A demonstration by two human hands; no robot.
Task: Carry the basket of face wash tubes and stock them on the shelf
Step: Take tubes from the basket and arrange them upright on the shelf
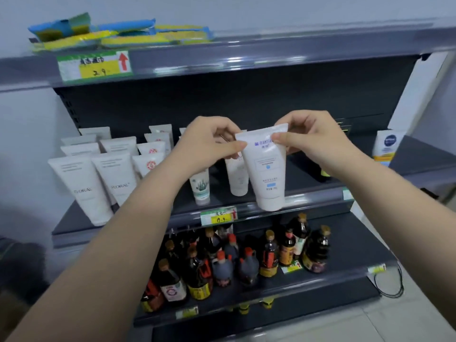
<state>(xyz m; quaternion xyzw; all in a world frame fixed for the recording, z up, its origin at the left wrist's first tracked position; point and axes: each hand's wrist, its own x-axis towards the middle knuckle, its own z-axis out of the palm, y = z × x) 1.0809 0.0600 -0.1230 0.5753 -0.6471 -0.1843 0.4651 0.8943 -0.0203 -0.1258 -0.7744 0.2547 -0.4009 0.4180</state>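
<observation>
A white face wash tube (267, 169) with blue print hangs cap-down above the front edge of the middle shelf (320, 193). My left hand (207, 141) pinches its upper left corner, and my right hand (313, 137) pinches its crimped top on the right. Several white tubes (98, 178) stand in rows on the shelf's left part, and two more tubes (201, 186) stand just behind my left wrist and the held tube. The basket is not in view.
A white and yellow tube (386, 146) stands at the shelf's far right. Blue and yellow packets (111, 33) lie on the top shelf. Dark sauce bottles (246, 255) fill the lower shelf. Price tags (218, 217) line the shelf edges. A black cable (392, 285) hangs at the lower right.
</observation>
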